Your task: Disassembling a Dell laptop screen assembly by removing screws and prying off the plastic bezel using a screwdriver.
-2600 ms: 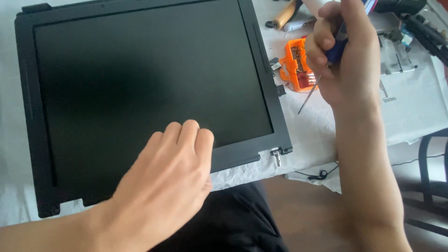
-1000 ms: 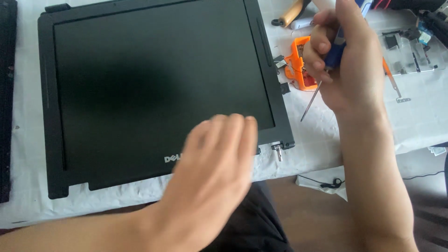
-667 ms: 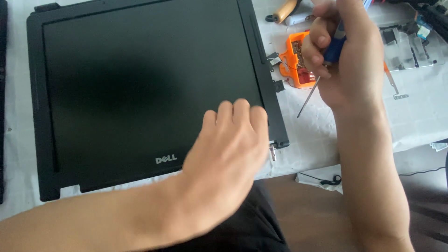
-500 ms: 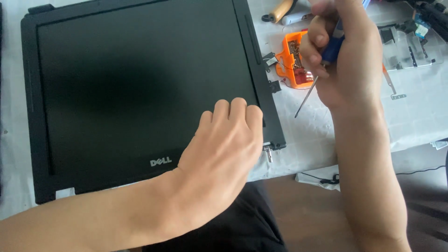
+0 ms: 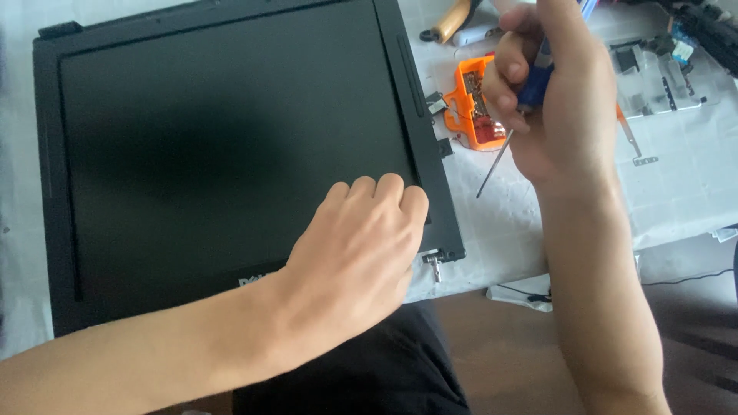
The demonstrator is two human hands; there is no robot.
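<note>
Left hand (image 5: 350,257) flat, fingers together, pressing laptop screen panel (image 5: 231,146) near lower right corner. Right hand (image 5: 550,92) fisted around blue-handled screwdriver (image 5: 511,131), above orange parts tray (image 5: 473,104).

White-covered table (image 5: 692,177): screen panel (image 5: 231,138), orange tray (image 5: 470,107).

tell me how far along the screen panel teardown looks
Done: the screen panel lies detached, flat on the white cloth, hinges bare. In hand: left hand presses its lower right corner; right hand grips a screwdriver off the panel. Left: the bezel remains on.
</note>
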